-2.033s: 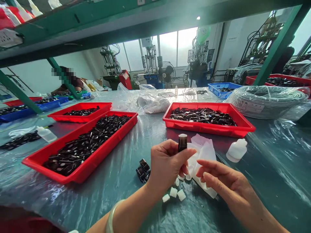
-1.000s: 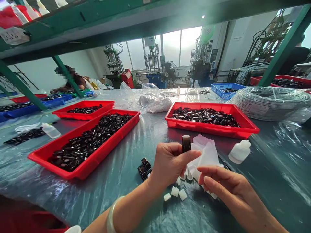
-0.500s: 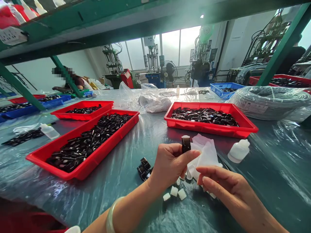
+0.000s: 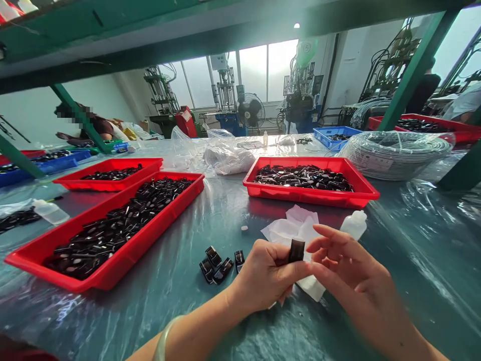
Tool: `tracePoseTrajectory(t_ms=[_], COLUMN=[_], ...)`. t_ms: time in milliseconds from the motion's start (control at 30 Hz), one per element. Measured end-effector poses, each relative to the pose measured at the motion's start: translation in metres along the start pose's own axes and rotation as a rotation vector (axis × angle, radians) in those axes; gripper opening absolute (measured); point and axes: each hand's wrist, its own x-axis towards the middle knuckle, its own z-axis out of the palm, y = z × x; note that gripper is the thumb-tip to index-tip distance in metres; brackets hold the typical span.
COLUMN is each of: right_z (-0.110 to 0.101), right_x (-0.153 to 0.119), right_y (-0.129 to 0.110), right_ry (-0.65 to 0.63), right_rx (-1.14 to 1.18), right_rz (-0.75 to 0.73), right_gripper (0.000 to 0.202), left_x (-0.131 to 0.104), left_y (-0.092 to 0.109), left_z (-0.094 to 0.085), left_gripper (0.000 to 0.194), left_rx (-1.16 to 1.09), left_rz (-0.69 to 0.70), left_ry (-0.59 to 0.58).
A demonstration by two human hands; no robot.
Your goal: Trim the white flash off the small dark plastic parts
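Observation:
My left hand (image 4: 259, 276) pinches a small black plastic part (image 4: 296, 250) upright between thumb and fingers. Close beside it is my right hand (image 4: 361, 281), its fingers curved and apart, the thumb meeting the left thumb's tip; I see nothing held in it. Behind and under both hands lies crumpled white tissue (image 4: 287, 228). More black parts (image 4: 221, 271) form a small group left of my left hand, with another black part (image 4: 239, 258) near the wrist. A small white piece (image 4: 244, 228) rests on the table beyond them.
Red trays full of black parts stand at left (image 4: 180, 200), behind it (image 4: 60, 181) and ahead (image 4: 311, 198). A white squeeze bottle (image 4: 354, 225) is beyond my right hand, a coil of cable (image 4: 398, 160) farther right. A green shelf beam (image 4: 225, 30) crosses overhead. Another person sits far left.
The view has turned slightly right. My right hand has come up to the black part, whose pale top no longer shows. A small white piece now shows on the table; the white blocks are mostly hidden.

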Motion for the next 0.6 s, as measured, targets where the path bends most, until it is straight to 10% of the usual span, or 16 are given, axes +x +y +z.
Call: tracePoseTrajectory(t_ms=[600], right_z=[-0.002], right_x=[0.003], right_y=[0.003], right_ry=[-0.173], right_rx=[-0.071], right_rz=[-0.133], right_gripper=[0.019], left_x=[-0.001], left_y=[-0.011], left_z=[0.000], left_gripper=[0.037], left_rx=[0.010], left_rz=[-0.045], left_ry=[-0.141])
